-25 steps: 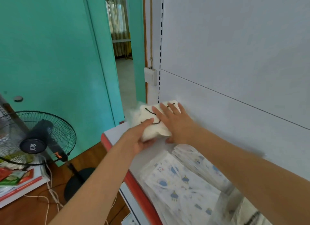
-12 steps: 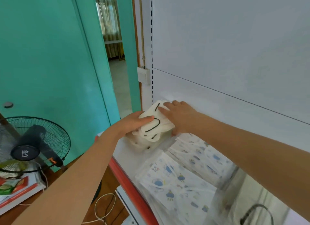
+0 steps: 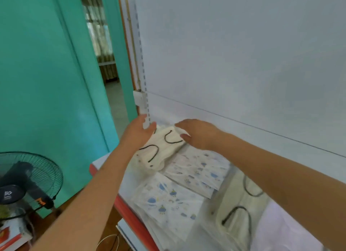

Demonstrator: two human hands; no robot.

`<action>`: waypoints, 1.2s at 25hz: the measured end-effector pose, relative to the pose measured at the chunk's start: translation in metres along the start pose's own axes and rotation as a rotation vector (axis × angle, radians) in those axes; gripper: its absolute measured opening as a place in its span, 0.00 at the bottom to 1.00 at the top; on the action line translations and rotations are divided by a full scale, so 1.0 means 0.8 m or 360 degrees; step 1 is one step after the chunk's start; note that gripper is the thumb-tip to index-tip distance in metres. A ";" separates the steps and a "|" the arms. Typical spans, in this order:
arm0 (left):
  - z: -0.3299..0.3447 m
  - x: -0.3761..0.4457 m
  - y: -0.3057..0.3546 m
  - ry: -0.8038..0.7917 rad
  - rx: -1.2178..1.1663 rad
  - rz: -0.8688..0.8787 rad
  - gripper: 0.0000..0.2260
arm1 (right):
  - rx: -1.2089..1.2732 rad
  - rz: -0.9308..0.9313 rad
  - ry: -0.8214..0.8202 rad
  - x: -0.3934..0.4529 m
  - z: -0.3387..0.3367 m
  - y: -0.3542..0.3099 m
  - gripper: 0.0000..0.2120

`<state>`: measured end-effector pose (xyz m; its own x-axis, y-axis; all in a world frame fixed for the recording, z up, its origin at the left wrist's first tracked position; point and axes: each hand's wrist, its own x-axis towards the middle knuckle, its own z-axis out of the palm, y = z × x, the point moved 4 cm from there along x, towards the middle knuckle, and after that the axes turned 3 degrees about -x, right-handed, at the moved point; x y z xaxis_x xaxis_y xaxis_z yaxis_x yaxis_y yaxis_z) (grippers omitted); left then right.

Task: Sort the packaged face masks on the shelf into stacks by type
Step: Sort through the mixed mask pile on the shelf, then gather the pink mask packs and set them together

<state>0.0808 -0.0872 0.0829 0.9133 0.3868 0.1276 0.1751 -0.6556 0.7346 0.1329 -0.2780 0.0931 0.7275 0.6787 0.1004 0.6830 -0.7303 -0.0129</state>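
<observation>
Head view: the stack of cream masks with black ear loops (image 3: 161, 149) lies on the white shelf (image 3: 106, 160), at its far left end against the grey back panel (image 3: 243, 63), just beyond the 2 printed mask packs. The left hand (image 3: 139, 133) is at the stack's left edge, fingers fairly straight and spread upward, the palm side touching the stack's upper left corner; it does not curl round anything. The right hand (image 3: 198, 133) hovers over the stack's right end, fingers loosely extended toward the left, the thumb tip resting on or just above the top mask; whether the fingers touch is unclear through the blur. Neither hand has hold of a mask.

Nearer than the stack, the far printed mask pack (image 3: 198, 171) lies beside it against the back panel, and the near printed mask pack (image 3: 168, 200) lies toward the shelf's red front edge (image 3: 129, 213). To the right of these, partly under the right forearm, another cream mask pack (image 3: 241, 211) lies flat. A black floor fan (image 3: 24, 185) stands left of the shelf.

Compared with 0.5 s ago, both hands have let go of the stack: the left thumb no longer presses on top, and the right fingers have lifted. The stack now lies flatter on the shelf.
</observation>
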 end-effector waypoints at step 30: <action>0.402 -0.673 0.364 -0.0786 -0.0118 0.0972 0.16 | 0.0024 0.1887 0.0916 -1.079 -0.014 0.144 0.13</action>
<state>-0.2419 -0.6948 0.0138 0.9006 -0.3719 0.2248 -0.4192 -0.6073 0.6748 -0.4174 -0.9489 0.0162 0.7527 -0.5015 0.4266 -0.3429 -0.8517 -0.3963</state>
